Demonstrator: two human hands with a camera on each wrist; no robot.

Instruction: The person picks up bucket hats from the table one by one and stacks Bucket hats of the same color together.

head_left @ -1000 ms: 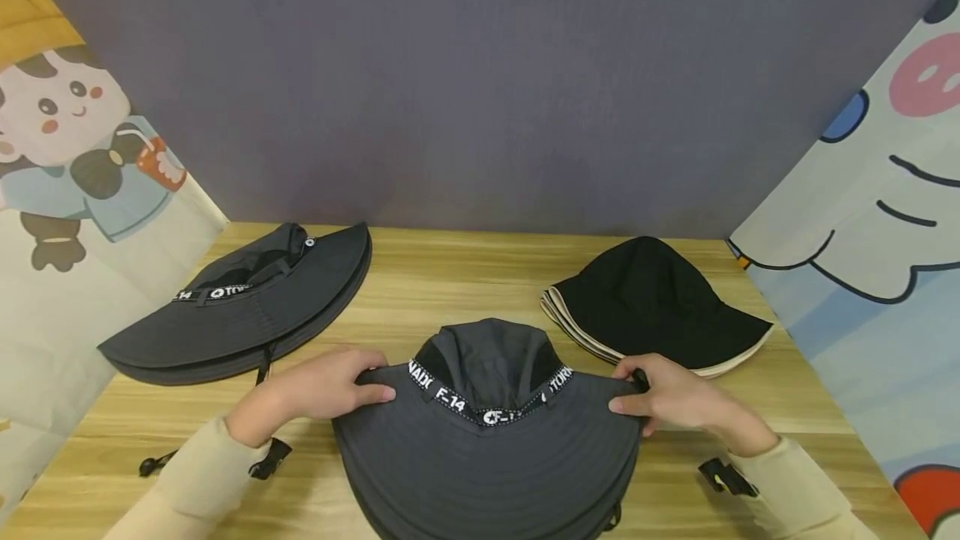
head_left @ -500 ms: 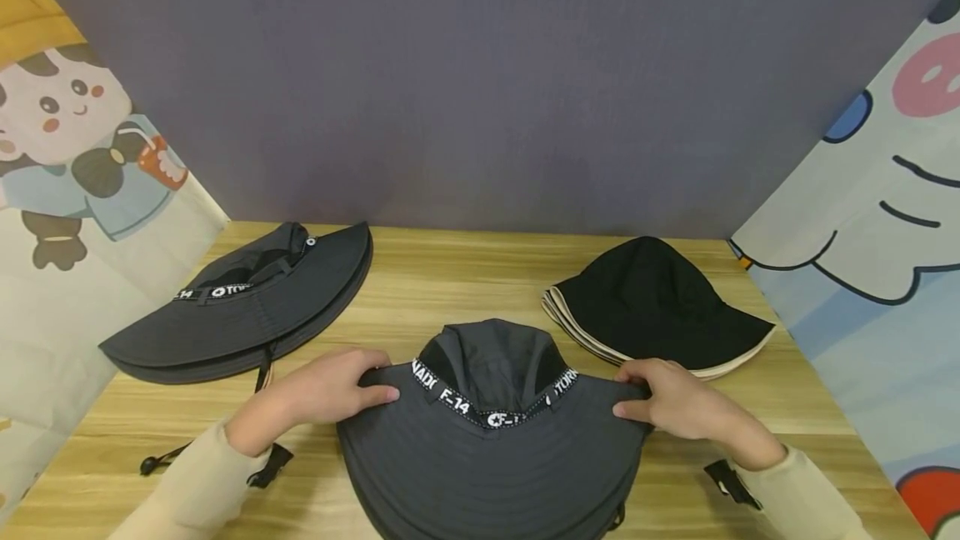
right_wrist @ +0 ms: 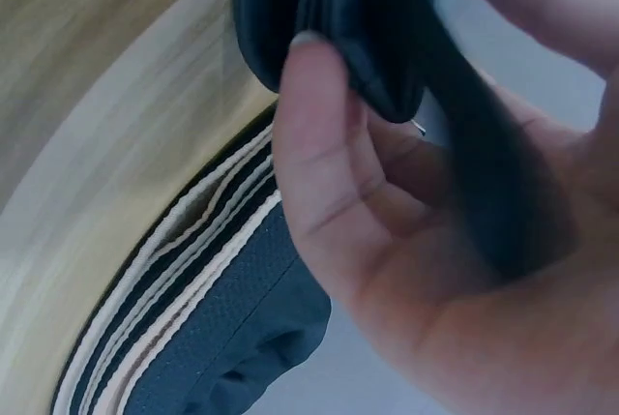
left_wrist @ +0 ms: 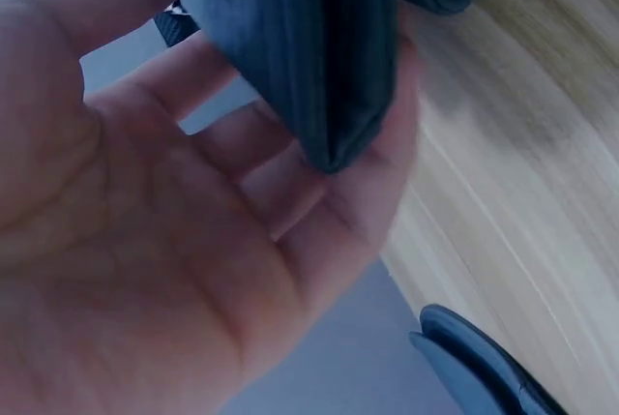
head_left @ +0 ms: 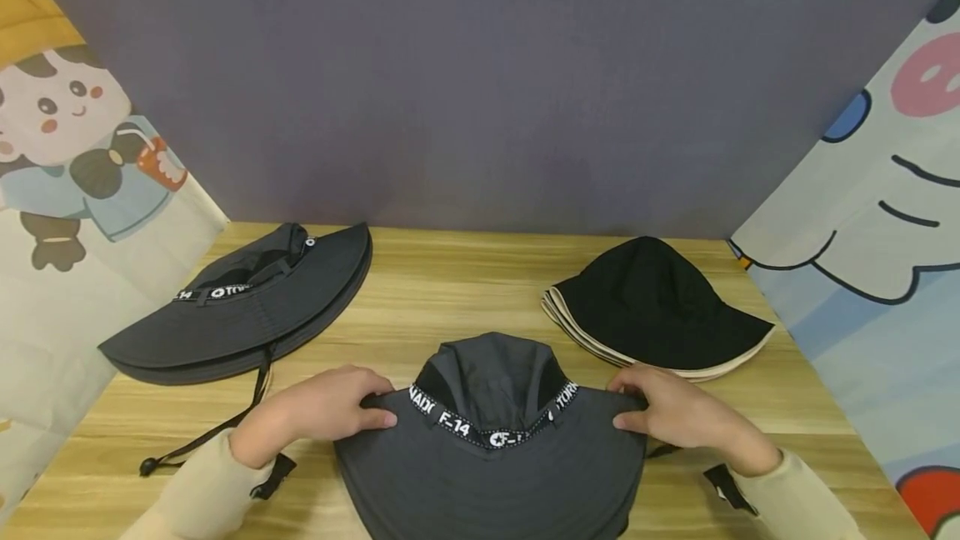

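A dark grey bucket hat (head_left: 487,482) with a white-lettered band is at the front middle in the head view, its lower brim cut off by the frame. My left hand (head_left: 333,407) pinches the left end of its folded brim, thumb on top and fingers beneath. On the other side my right hand (head_left: 675,408) grips the right end the same way. The left wrist view shows the folded brim (left_wrist: 309,57) between thumb and fingers. In the right wrist view, layered brim edges (right_wrist: 338,38) lie against the fingers, and a dark strap (right_wrist: 484,144) crosses the palm.
At the back left lies another grey hat (head_left: 247,307) with the same band, its cord (head_left: 217,432) trailing forward. A black hat stack (head_left: 652,307) with cream-edged brims sits at the back right, just beyond my right hand. A grey panel (head_left: 480,90) rises behind the wooden table (head_left: 465,273).
Both hands and the held hat have come slightly lower in the head view, toward me. The cord at the left shows more. The other hats have not moved.
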